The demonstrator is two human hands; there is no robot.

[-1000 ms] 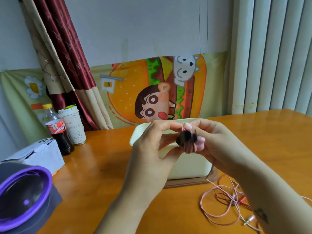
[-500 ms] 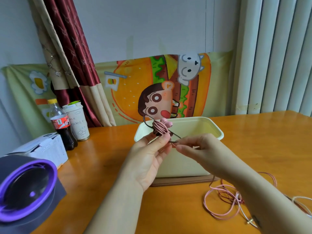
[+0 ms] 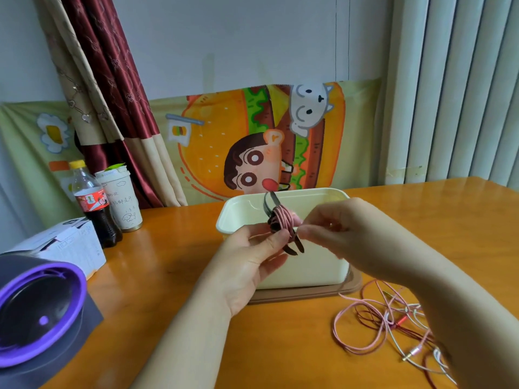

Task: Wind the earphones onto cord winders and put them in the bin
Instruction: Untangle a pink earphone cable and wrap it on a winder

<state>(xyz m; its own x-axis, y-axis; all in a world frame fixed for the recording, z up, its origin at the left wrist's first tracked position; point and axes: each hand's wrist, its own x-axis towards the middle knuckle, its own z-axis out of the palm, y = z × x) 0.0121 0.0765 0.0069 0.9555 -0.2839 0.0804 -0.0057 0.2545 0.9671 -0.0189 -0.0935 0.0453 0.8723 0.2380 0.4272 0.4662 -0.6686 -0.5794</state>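
A pink earphone cord is wound around a dark cord winder (image 3: pixel 282 220), held in front of the cream bin (image 3: pixel 306 265). My left hand (image 3: pixel 252 256) pinches the winder from below, with its dark prongs sticking out above and below the coil. From the right, my right hand (image 3: pixel 334 226) meets the coil, its fingertips closed on the cord's end. Loose pink, red and white earphones (image 3: pixel 379 327) lie tangled on the table at the lower right, partly hidden by my right forearm.
The bin stands on a brown lid (image 3: pixel 303 294) on the orange wooden table (image 3: pixel 168 276). At the left are a cola bottle (image 3: pixel 92 203), a paper cup (image 3: pixel 123 200), a white box (image 3: pixel 67 245) and a purple-rimmed round device (image 3: pixel 36 310).
The wound winder has turned in my left hand and my right hand has moved in from pulling the cord end to pinching at the coil. The camera view has tilted slightly.
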